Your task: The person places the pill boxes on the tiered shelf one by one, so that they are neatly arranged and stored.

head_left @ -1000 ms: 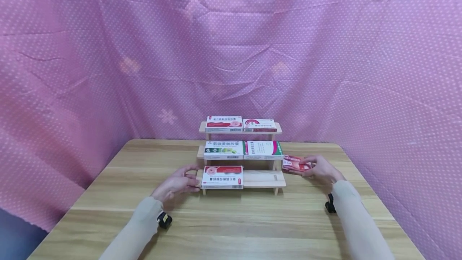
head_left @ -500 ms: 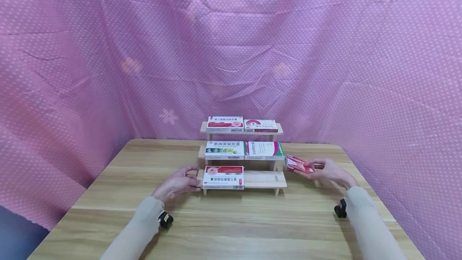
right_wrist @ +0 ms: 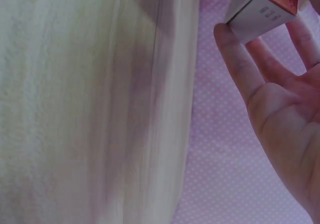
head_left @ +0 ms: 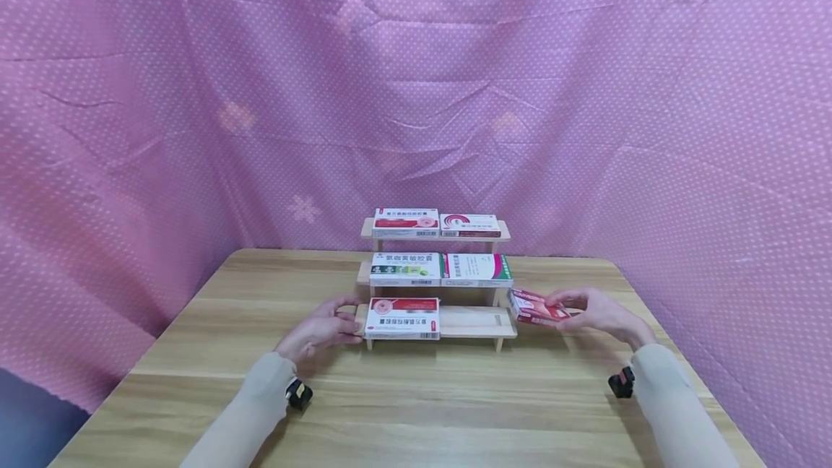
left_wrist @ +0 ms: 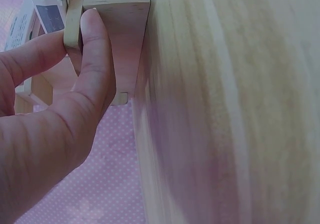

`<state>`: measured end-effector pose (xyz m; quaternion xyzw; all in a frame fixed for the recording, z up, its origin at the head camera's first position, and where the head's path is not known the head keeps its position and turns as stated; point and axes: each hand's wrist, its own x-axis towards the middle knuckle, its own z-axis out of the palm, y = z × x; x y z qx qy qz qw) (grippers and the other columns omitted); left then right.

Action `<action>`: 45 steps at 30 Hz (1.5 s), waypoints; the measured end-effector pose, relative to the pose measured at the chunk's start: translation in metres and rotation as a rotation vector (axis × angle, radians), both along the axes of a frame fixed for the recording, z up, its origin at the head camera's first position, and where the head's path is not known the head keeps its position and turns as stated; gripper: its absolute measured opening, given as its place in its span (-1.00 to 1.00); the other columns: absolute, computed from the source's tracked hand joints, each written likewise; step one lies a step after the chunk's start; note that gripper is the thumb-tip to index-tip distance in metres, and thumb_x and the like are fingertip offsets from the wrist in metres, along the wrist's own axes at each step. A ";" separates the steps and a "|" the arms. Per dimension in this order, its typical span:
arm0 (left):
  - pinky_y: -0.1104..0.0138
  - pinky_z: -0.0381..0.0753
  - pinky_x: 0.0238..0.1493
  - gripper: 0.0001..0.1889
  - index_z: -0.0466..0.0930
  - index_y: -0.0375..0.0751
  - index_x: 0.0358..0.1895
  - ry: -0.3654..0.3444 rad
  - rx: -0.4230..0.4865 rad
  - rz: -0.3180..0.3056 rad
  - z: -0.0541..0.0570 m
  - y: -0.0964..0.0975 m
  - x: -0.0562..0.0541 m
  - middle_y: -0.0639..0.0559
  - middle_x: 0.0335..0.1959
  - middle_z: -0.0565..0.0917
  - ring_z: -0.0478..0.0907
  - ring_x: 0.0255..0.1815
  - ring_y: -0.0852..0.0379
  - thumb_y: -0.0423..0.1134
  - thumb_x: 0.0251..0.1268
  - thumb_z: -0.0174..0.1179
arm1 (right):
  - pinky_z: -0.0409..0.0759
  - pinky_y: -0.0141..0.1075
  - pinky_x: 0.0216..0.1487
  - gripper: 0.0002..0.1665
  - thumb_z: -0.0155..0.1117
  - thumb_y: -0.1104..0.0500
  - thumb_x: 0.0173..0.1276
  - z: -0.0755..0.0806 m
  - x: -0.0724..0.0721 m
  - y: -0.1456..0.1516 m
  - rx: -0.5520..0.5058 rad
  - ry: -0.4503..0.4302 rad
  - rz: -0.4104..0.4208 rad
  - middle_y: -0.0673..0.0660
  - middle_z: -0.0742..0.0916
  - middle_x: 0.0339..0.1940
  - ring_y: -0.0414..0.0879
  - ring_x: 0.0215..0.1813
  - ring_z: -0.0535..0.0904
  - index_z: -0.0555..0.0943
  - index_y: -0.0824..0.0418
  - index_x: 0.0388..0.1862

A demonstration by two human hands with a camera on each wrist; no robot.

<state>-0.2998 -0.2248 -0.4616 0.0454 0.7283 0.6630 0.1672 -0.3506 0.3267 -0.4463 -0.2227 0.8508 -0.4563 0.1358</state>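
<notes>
My right hand (head_left: 601, 315) pinches a red medicine box (head_left: 536, 308) by its right end, just off the right end of a wooden three-tier display stand's lowest step (head_left: 477, 321). In the right wrist view the white end of the medicine box (right_wrist: 265, 16) shows between thumb and fingers. My left hand (head_left: 320, 328) grips the left end of that lowest step; in the left wrist view, thumb and finger (left_wrist: 95, 49) pinch the edge of the wooden board (left_wrist: 74, 26). On the step's left half lies a red-and-white medicine box (head_left: 403, 318); its right half is bare wood.
On the middle step lie a green-and-white box (head_left: 405, 269) and a white box with green and magenta (head_left: 476, 269). Two red-and-white boxes, a larger one (head_left: 406, 222) and a smaller one (head_left: 469, 225), lie on the top step. A pink dotted cloth (head_left: 416, 92) hangs behind the wooden table (head_left: 416, 396).
My right hand has drawn the red box to the right from beside the stand, then brought it nearer the lowest step, turning it slightly. The left hand keeps its hold on the stand.
</notes>
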 end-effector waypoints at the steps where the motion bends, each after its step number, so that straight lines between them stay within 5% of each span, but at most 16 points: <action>1: 0.13 0.70 0.08 -0.25 0.01 -0.41 0.48 0.001 -0.002 -0.003 0.000 0.000 0.000 -0.39 0.03 0.52 0.65 -0.14 -0.01 -0.58 0.23 0.11 | 0.50 -0.42 0.14 -0.42 0.49 0.14 0.13 0.000 0.001 0.000 0.005 -0.007 0.001 0.28 0.56 0.31 0.09 0.31 0.41 0.61 0.16 0.16; 17: 0.12 0.70 0.09 -0.28 0.01 -0.42 0.48 -0.001 -0.007 -0.001 0.003 0.002 0.000 -0.44 0.09 0.49 0.65 -0.12 -0.02 -0.57 0.26 0.07 | 0.52 -0.36 0.06 -0.45 0.45 0.13 0.18 0.014 0.012 -0.037 0.027 0.013 0.121 0.23 0.65 0.21 0.10 0.15 0.52 0.62 0.13 0.19; 31: 0.09 0.68 0.13 -0.25 -0.02 -0.43 0.49 -0.006 -0.018 -0.028 0.005 0.002 0.000 -0.45 0.13 0.45 0.64 -0.07 -0.05 -0.56 0.24 0.09 | 0.55 -0.34 0.09 -0.42 0.51 0.03 0.13 0.002 0.019 -0.077 0.021 0.135 0.059 0.18 0.63 0.27 0.03 0.19 0.53 0.65 0.06 0.17; 39: 0.08 0.68 0.12 -0.27 0.00 -0.45 0.47 0.001 -0.013 -0.015 0.004 0.003 0.001 -0.45 0.08 0.48 0.64 -0.10 -0.05 -0.58 0.23 0.07 | 0.56 -0.13 0.19 -0.42 0.53 -0.01 0.11 0.001 0.023 -0.095 0.004 0.118 0.013 0.23 0.56 0.34 0.16 0.28 0.49 0.66 0.04 0.15; 45: 0.09 0.68 0.12 -0.27 0.00 -0.42 0.48 -0.010 -0.021 -0.012 0.005 0.002 0.000 -0.44 0.11 0.47 0.64 -0.08 -0.05 -0.56 0.25 0.07 | 0.55 0.09 0.26 -0.41 0.58 -0.07 0.02 -0.001 0.028 -0.112 0.050 0.202 -0.021 0.22 0.57 0.30 0.21 0.30 0.47 0.69 -0.01 0.08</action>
